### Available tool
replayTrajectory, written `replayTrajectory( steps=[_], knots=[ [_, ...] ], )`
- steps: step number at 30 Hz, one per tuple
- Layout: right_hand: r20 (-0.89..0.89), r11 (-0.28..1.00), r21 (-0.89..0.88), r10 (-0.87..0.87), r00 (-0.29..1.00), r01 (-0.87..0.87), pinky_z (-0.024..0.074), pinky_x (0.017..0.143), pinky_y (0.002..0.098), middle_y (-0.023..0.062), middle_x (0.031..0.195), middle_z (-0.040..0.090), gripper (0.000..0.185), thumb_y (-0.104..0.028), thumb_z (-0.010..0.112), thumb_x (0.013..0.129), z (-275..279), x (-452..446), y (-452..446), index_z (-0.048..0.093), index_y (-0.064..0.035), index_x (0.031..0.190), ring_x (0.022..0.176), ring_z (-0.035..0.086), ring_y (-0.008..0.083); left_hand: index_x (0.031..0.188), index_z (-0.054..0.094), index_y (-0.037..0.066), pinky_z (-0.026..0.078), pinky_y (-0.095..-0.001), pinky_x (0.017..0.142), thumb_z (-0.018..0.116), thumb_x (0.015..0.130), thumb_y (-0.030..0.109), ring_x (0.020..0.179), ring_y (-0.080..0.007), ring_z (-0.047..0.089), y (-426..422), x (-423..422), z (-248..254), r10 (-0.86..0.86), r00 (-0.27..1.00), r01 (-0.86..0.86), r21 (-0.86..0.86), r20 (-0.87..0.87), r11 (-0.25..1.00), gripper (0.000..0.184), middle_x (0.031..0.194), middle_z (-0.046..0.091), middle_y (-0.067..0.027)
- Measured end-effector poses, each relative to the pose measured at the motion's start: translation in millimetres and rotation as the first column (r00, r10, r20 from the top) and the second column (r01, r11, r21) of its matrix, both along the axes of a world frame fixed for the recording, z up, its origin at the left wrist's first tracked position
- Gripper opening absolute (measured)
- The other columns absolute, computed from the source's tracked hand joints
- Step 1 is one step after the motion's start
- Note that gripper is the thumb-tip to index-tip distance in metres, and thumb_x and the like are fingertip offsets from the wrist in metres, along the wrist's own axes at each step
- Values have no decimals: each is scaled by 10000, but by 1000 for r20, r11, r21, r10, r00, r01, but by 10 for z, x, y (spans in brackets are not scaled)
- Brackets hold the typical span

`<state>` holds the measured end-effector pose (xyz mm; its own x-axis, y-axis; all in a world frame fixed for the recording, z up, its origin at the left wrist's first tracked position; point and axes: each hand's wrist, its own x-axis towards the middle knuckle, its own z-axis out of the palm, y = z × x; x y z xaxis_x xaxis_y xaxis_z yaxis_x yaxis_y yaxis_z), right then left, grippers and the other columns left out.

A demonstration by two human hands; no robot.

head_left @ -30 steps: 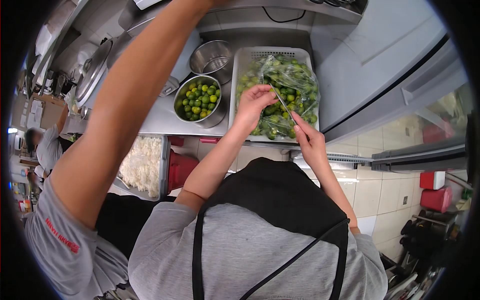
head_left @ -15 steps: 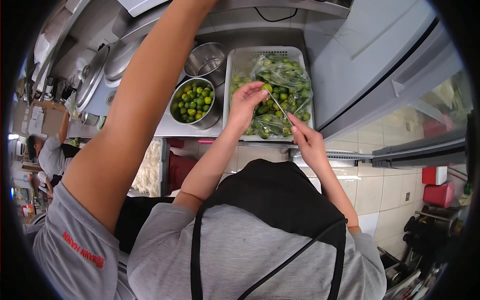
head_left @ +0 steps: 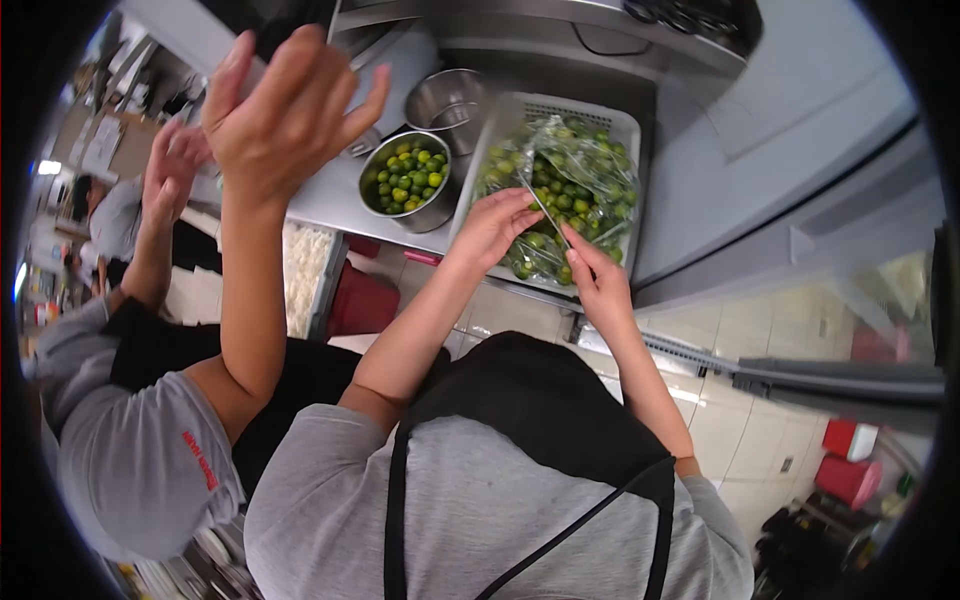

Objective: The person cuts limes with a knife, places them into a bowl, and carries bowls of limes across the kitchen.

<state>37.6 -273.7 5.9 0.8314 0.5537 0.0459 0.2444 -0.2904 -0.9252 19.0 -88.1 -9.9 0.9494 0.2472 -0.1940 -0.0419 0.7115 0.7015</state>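
My right hand grips a small knife, its thin blade pointing up and left across the fingertips of my left hand. The left fingers are bent together by the blade; whatever they hold is hidden. Both hands are over the near part of a white perforated basket. Inside it, small green limes lie in and around a clear plastic bag. To the left stands a steel pot full of green and yellowish limes.
Behind the pot is another steel pot. At my left, a co-worker's raised hand is near the counter. A grey bin with white contents and a red bin stand below. A grey appliance door rises on the right.
The co-worker's arm has drawn back from across the counter, hands now raised at left. The lime seen in my left fingers no longer shows. The view has shifted slightly.
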Motion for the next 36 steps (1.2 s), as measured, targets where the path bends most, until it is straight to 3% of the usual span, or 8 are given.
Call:
replayTrajectory(
  steps=[7,10,15,25,31,32,35,36],
  knots=[
    [230,988,-41,152,961,-147,445,735,361,168,962,574,319,-145,492,822,-105,157,74,514,-134,1140,834,568,311,1031,499,-56,472,-250,747,575,775,54,831,-160,558,911,-291,-3,481,877,-463,290,11,838,288,915,567,-91],
    [424,910,-414,205,882,-12,446,678,427,173,926,528,391,-47,488,743,37,229,85,506,-101,1130,763,559,340,1220,365,-46,391,-220,745,647,728,128,838,-135,526,1062,-578,101,587,803,-381,673,-98,634,592,978,555,-101],
    [526,812,-574,261,810,111,449,695,409,150,945,509,400,-24,515,712,23,378,198,525,-87,1107,792,552,329,1112,495,22,403,-284,807,646,725,127,1013,-214,466,790,-1198,-276,643,765,-348,870,47,350,430,1048,518,-133],
    [658,841,-489,182,730,231,433,769,379,104,953,527,339,-70,582,715,-163,429,455,561,-82,1053,917,507,293,963,582,5,444,-245,707,642,744,181,803,-117,554,-244,-3346,-1798,384,815,150,798,-434,584,287,863,606,-55],
    [715,839,-474,190,673,267,432,747,382,84,944,529,335,-80,571,720,-241,295,329,565,-93,1055,894,510,276,765,628,20,447,-374,707,617,651,496,796,-289,585,-768,-4840,-2928,464,417,585,622,-781,521,490,820,613,-167],
    [752,848,-437,162,639,299,431,733,382,75,941,530,339,-72,555,716,-310,308,322,567,-98,1053,883,511,268,773,632,12,446,-391,718,612,645,514,818,-296,582,-903,-5101,-3131,450,171,606,454,-877,654,518,859,609,-181],
    [825,875,-346,112,554,339,436,700,383,69,946,538,340,-38,525,696,-430,334,289,581,-92,1027,846,515,268,821,627,-10,465,-371,715,625,624,539,845,-298,585,-1411,-6155,-3821,704,290,516,726,-648,455,583,890,611,-177],
    [856,890,-303,97,508,342,442,681,383,73,953,544,339,-12,510,680,-448,333,276,593,-79,1002,820,519,276,798,631,-4,479,-347,664,641,629,498,757,-269,601,-1439,-6295,-3832,505,86,547,464,-859,697,530,836,618,-168]
  ],
)
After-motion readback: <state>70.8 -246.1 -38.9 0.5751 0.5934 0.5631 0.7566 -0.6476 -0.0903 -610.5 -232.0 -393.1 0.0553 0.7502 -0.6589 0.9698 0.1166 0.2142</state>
